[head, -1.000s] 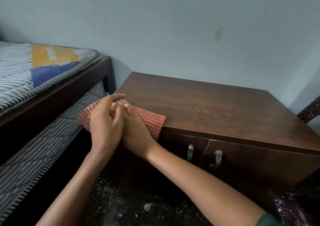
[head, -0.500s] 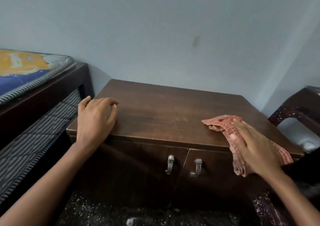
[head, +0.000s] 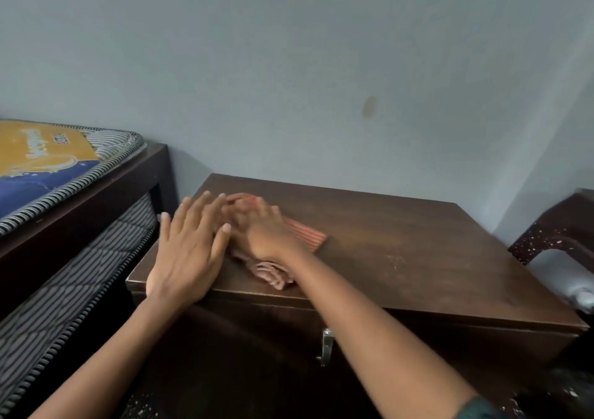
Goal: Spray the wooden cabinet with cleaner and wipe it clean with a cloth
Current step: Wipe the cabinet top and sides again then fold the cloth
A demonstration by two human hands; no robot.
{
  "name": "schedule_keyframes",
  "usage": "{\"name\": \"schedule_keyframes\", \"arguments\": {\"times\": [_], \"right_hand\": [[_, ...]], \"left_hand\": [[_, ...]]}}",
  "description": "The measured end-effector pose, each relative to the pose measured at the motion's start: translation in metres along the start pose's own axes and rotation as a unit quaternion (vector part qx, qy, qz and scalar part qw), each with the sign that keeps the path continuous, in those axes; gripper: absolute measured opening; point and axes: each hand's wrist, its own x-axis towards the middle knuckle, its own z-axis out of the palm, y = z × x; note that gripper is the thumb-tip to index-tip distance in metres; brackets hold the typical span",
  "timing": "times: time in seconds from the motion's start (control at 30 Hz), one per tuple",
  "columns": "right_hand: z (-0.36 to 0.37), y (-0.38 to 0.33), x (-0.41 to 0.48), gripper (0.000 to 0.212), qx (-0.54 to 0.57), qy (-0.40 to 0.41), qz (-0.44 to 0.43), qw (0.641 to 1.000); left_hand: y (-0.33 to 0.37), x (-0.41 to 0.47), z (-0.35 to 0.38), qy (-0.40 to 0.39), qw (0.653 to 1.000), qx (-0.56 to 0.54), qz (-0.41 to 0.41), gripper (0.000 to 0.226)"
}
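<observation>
Swept back from the right edge, the cloth (head: 273, 251) now lies on the left part of the wooden cabinet (head: 401, 245) top, pressed down under the right hand (head: 260, 226), whose fingers curl over it. Half a second ago the left hand (head: 186, 251) rested near the left front corner; it is there now too, open and flat, fingers spread, just beside the right hand. A bed (head: 74, 193) stands to the left.
</observation>
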Motion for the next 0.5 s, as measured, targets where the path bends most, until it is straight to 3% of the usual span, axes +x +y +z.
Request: {"name": "schedule_keyframes", "arguments": {"times": [0.07,0.2,0.4,0.5], "right_hand": [[0.001,-0.034,0.007,0.048,0.040,0.032,-0.093,0.994],[0.017,-0.037,0.029,0.051,0.057,-0.050,-0.143,0.987],[0.003,0.010,0.088,0.056,0.016,-0.076,-0.003,0.997],[0.003,0.038,0.109,0.085,0.018,-0.049,0.060,0.997]], "left_hand": [[0.003,-0.003,-0.002,0.037,0.999,-0.015,-0.015,0.064],[0.007,-0.005,-0.008,0.057,0.998,-0.009,-0.031,0.068],[0.007,-0.003,-0.004,-0.042,0.996,0.078,-0.022,0.089],[0.006,-0.003,-0.002,-0.063,0.992,0.102,-0.037,0.088]]}}
